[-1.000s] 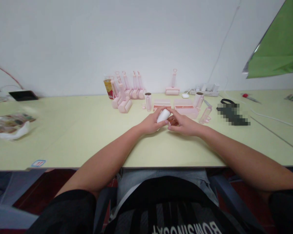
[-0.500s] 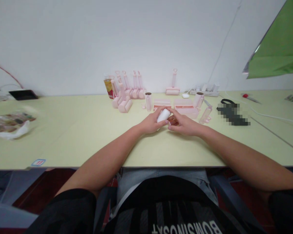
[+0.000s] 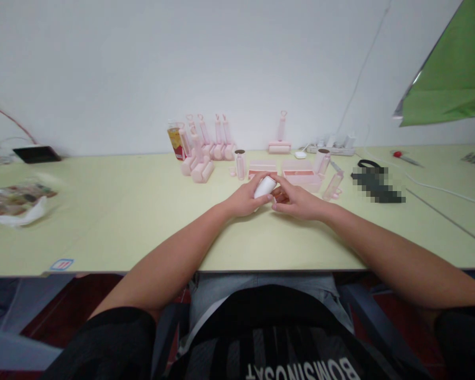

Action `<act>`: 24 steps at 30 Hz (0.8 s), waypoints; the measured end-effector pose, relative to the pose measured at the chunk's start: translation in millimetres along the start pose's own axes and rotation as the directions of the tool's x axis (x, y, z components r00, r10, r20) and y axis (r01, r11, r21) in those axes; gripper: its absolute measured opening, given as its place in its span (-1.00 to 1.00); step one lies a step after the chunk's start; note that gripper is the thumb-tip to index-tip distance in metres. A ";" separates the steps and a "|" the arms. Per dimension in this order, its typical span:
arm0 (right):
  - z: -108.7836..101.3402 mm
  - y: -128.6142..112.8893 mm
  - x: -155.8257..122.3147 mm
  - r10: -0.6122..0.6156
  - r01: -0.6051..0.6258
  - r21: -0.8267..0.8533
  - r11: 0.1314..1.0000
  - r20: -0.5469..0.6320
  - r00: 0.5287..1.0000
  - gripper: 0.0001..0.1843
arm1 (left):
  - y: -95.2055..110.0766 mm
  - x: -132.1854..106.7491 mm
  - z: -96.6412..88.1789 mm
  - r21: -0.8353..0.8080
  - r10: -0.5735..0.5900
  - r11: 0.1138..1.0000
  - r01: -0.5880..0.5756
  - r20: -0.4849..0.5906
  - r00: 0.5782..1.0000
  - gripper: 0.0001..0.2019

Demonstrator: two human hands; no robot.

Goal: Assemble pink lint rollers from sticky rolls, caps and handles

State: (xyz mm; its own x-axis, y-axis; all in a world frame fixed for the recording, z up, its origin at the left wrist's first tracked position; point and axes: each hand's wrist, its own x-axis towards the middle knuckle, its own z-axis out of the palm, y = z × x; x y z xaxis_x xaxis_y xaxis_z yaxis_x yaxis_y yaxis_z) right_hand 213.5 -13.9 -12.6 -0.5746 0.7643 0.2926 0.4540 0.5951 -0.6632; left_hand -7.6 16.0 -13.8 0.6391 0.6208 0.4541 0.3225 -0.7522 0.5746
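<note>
White roll (image 3: 265, 187) sits above the desk (image 3: 142, 221) at centre, a smooth, matte cylinder. Its long axis slants, far end pointing away and rightward at the shallow pink cases (image 3: 303, 178). The left hand (image 3: 245, 199) has its grip wrapped round the roll's near half. The right hand (image 3: 298, 202) meets the far end with curled fingers; I cannot tell whether that grip is clenched. Glossy pink roller handles (image 3: 206, 150) stand upright behind. What the cases contain is unclear.
</note>
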 end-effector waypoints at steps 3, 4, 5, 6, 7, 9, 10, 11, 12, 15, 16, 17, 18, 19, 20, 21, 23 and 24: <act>0.1 1.0 0.0 -0.001 0.001 0.001 1.000 -0.004 1.000 -0.05 | -0.1 -0.2 -0.1 0.001 -0.009 1.000 0.009 0.001 1.000 -0.27; 0.1 1.3 0.0 -0.002 0.002 0.000 1.000 -0.005 1.000 -0.05 | -0.2 -0.3 -0.1 0.002 -0.010 1.000 0.010 0.002 1.000 -0.27; 0.1 1.6 0.0 -0.002 0.002 0.000 1.000 -0.006 1.000 -0.05 | -0.2 -0.3 -0.2 0.003 -0.010 1.000 0.010 0.003 1.000 -0.27; 0.2 1.7 0.0 -0.003 0.003 0.001 1.000 -0.006 1.000 -0.05 | -0.2 -0.4 -0.2 0.003 -0.009 1.000 0.009 0.004 1.000 -0.27; 0.3 1.7 0.0 -0.004 0.004 0.002 1.000 -0.004 1.000 -0.05 | -0.2 -0.4 -0.3 0.003 -0.008 1.000 0.008 0.003 1.000 -0.27; 0.4 1.4 0.0 -0.004 0.004 0.008 1.000 -0.001 1.000 -0.05 | 0.2 -0.3 -0.5 0.002 -0.003 1.000 0.003 0.002 1.000 -0.28; 0.5 1.1 0.0 -0.004 0.004 0.010 1.000 0.000 1.000 -0.05 | 0.4 -0.3 -0.6 0.002 -0.001 1.000 0.001 0.001 1.000 -0.28; 0.5 0.7 0.0 -0.004 0.004 0.011 1.000 -0.001 1.000 -0.05 | 0.6 -0.3 -0.7 0.003 0.001 1.000 -0.001 0.001 1.000 -0.29; 0.6 0.5 0.0 -0.002 0.002 0.011 1.000 -0.004 1.000 -0.05 | 0.7 -0.3 -0.7 0.005 0.000 1.000 0.000 0.002 1.000 -0.29; 0.6 0.1 0.1 0.006 -0.006 0.010 1.000 -0.010 1.000 -0.04 | 0.8 -0.2 -0.9 0.015 -0.009 1.000 0.009 0.005 1.000 -0.28; 0.6 0.2 0.1 0.009 -0.009 0.009 1.000 -0.011 1.000 -0.04 | 0.8 -0.2 -1.0 0.016 -0.010 1.000 0.010 0.005 1.000 -0.28; 0.5 0.3 0.1 0.011 -0.011 0.008 1.000 -0.011 1.000 -0.04 | 0.6 -0.2 -1.0 0.017 -0.008 1.000 0.008 0.006 1.000 -0.28; 0.5 0.5 0.1 0.013 -0.013 0.006 1.000 -0.013 1.000 -0.04 | 0.5 -0.1 -1.0 0.016 -0.004 1.000 0.004 0.006 1.000 -0.28; 0.4 0.7 0.1 0.015 -0.015 0.003 1.000 -0.015 1.000 -0.03 | 0.3 0.0 -0.9 0.015 0.000 1.000 0.000 0.007 1.000 -0.28; 0.2 1.0 0.0 0.016 -0.016 -0.001 1.000 -0.017 1.000 -0.03 | 0.1 0.0 -0.8 0.013 0.003 1.000 -0.003 0.007 1.000 -0.28; 0.1 1.3 -0.1 0.017 -0.017 -0.004 1.000 -0.019 1.000 -0.03 | -0.1 0.1 -0.6 0.013 0.005 1.000 -0.005 0.005 1.000 -0.28; -0.1 2.0 -0.2 0.019 -0.020 -0.008 1.000 -0.020 1.000 -0.03 | -0.7 0.1 -0.1 0.012 0.008 1.000 -0.008 -0.001 1.000 -0.28; -0.1 2.4 -0.1 0.022 -0.022 -0.008 1.000 -0.020 1.000 -0.02 | -1.1 0.1 0.2 0.012 0.010 1.000 -0.010 -0.003 1.000 -0.27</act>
State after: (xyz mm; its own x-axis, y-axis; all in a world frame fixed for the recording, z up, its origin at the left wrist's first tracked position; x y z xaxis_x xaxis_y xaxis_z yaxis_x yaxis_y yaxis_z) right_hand 214.8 -12.5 -14.2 -0.5513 0.7817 0.2916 0.4718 0.5804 -0.6637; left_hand -7.8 16.8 -14.6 0.6397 0.6142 0.4620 0.3248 -0.7609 0.5618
